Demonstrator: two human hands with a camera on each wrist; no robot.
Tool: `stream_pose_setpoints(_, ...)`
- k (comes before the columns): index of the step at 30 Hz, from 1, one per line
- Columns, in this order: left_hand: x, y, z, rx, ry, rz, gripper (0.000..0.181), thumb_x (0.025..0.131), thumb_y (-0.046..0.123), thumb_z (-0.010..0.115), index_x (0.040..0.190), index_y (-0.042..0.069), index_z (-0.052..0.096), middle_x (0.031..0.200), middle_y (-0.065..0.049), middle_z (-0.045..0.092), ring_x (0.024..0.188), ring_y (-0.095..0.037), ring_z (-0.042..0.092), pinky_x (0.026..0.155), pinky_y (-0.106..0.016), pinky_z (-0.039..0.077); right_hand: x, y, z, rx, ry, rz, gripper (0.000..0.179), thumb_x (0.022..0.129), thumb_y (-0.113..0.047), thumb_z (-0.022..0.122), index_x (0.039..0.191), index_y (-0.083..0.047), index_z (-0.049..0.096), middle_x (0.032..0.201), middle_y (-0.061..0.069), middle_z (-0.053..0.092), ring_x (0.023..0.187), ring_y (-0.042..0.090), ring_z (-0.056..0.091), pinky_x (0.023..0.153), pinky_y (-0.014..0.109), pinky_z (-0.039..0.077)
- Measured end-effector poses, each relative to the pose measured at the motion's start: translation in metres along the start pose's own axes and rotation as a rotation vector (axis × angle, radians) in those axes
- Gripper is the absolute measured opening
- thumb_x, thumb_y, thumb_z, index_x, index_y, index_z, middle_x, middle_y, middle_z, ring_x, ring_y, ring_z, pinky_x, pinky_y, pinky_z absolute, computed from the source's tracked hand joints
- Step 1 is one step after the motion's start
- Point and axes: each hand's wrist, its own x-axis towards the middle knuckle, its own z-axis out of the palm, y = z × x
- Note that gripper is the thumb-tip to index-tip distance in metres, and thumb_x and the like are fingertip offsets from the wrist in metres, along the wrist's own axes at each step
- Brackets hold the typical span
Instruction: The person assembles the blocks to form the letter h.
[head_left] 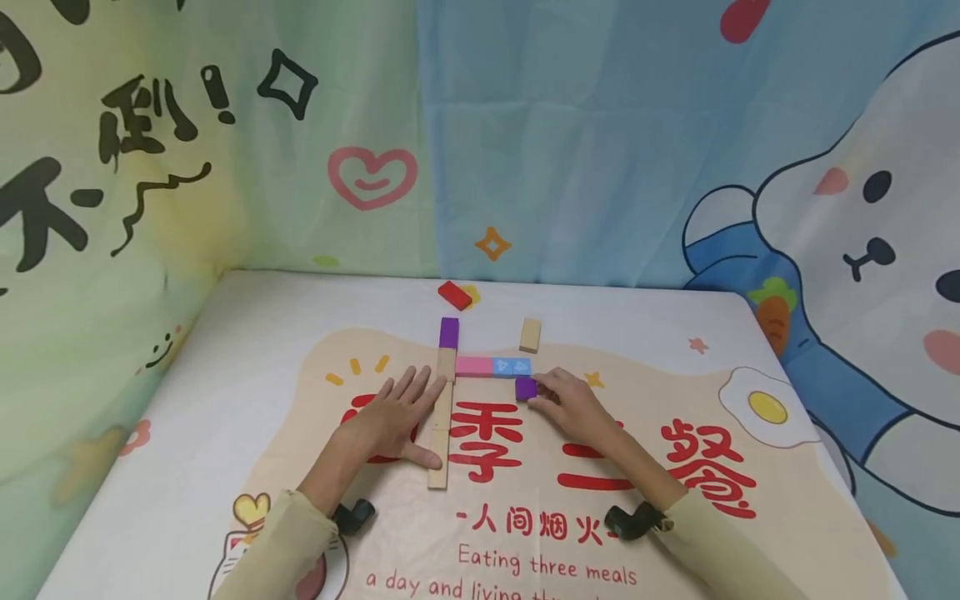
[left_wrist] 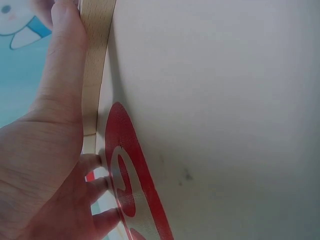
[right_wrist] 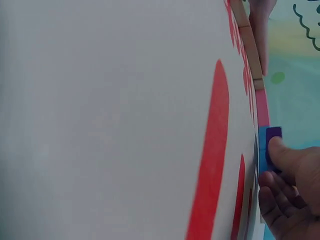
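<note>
A column of plain wooden blocks (head_left: 440, 450) lies end to end on the printed cloth, with a purple block (head_left: 449, 332) at its far end. From the column's right side extends a pink block (head_left: 474, 367), followed by light-blue blocks (head_left: 512, 367). My left hand (head_left: 393, 417) is spread along the column's left side; its thumb (left_wrist: 69, 50) touches the wood in the left wrist view. Between thumb and fingers, my right hand (head_left: 573, 408) pinches another purple block (head_left: 526, 389), close to the near side of the blue end. The right wrist view shows this purple block (right_wrist: 273, 134) partly hidden by the thumb.
Beyond the blocks, a loose red block (head_left: 454, 295) lies near the table's back edge. A loose wooden block (head_left: 530, 335) sits behind the blue ones. A printed curtain (head_left: 570, 167) hangs behind the table.
</note>
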Motion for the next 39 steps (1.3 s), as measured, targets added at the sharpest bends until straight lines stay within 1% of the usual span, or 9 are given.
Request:
stream_pose_setpoints(3,0.001,0.000,0.000,0.001,-0.005,0.000,0.120,0.070,0.076,0.064,0.157,0.019,0.006,0.165,-0.011,0.008,0.153,-0.034,0.006,0.123,-0.054,0.014,-0.001,-0.001,0.002,-0.002,-0.002,0.014,0.047,0.087,-0.022,0.074,0.126,0.000,0.061,0.096,0.006,0.063,0.081,0.011,0.051,0.070,0.023,0.050)
stream_pose_setpoints(7,0.001,0.000,0.001,0.005,0.002,-0.005,0.119,0.070,0.076,0.065,0.157,0.019,0.008,0.165,-0.012,0.009,0.153,-0.035,0.006,0.123,-0.054,0.015,0.001,-0.003,0.002,-0.008,-0.018,0.052,0.047,0.086,-0.023,0.074,0.126,0.000,0.062,0.094,0.005,0.063,0.081,0.012,0.052,0.071,0.024,0.051)
stream_pose_setpoints(11,0.001,0.000,0.001,0.006,0.002,-0.008,0.119,0.070,0.075,0.065,0.157,0.019,0.007,0.165,-0.011,0.009,0.153,-0.035,0.006,0.123,-0.053,0.016,0.004,-0.005,0.003,0.004,-0.044,0.089,0.046,0.086,-0.023,0.074,0.125,0.000,0.063,0.091,0.004,0.061,0.081,0.012,0.050,0.068,0.022,0.047)
stream_pose_setpoints(17,0.000,0.000,0.001,0.001,-0.015,-0.013,0.121,0.069,0.076,0.065,0.157,0.020,0.005,0.165,-0.011,0.007,0.153,-0.034,0.005,0.123,-0.053,0.014,0.004,-0.007,0.005,0.005,-0.047,0.135,0.046,0.086,-0.021,0.074,0.125,0.002,0.063,0.085,0.003,0.057,0.077,0.012,0.048,0.064,0.020,0.042)
stream_pose_setpoints(20,0.000,0.000,0.001,-0.003,-0.023,-0.019,0.121,0.069,0.076,0.065,0.157,0.020,0.004,0.165,-0.010,0.006,0.153,-0.033,0.004,0.124,-0.053,0.014,0.004,-0.010,0.007,-0.005,-0.044,0.175,0.048,0.086,-0.022,0.075,0.126,0.002,0.062,0.084,0.003,0.057,0.077,0.012,0.049,0.065,0.020,0.043)
stream_pose_setpoints(26,0.000,0.000,0.000,-0.010,-0.022,-0.009,0.121,0.070,0.075,0.065,0.157,0.019,0.005,0.165,-0.011,0.006,0.153,-0.034,0.004,0.123,-0.053,0.014,0.002,-0.014,0.007,0.042,-0.012,0.267,0.049,0.084,-0.023,0.076,0.125,0.002,0.063,0.087,0.005,0.062,0.079,0.014,0.053,0.068,0.021,0.048)
stream_pose_setpoints(30,0.000,0.000,0.001,-0.010,-0.023,-0.010,0.121,0.069,0.076,0.065,0.157,0.019,0.005,0.165,-0.011,0.007,0.153,-0.034,0.005,0.123,-0.053,0.014,0.002,-0.015,0.007,0.061,0.016,0.282,0.043,0.084,-0.021,0.076,0.119,0.003,0.066,0.089,0.008,0.065,0.079,0.014,0.055,0.069,0.021,0.051)
stream_pose_setpoints(39,0.000,0.000,0.002,-0.002,-0.013,-0.010,0.120,0.069,0.076,0.065,0.157,0.021,0.005,0.165,-0.010,0.007,0.153,-0.034,0.004,0.123,-0.053,0.014,0.004,-0.015,0.009,0.074,0.047,0.285,0.037,0.083,-0.021,0.077,0.112,0.001,0.070,0.085,0.007,0.065,0.076,0.014,0.054,0.066,0.020,0.048)
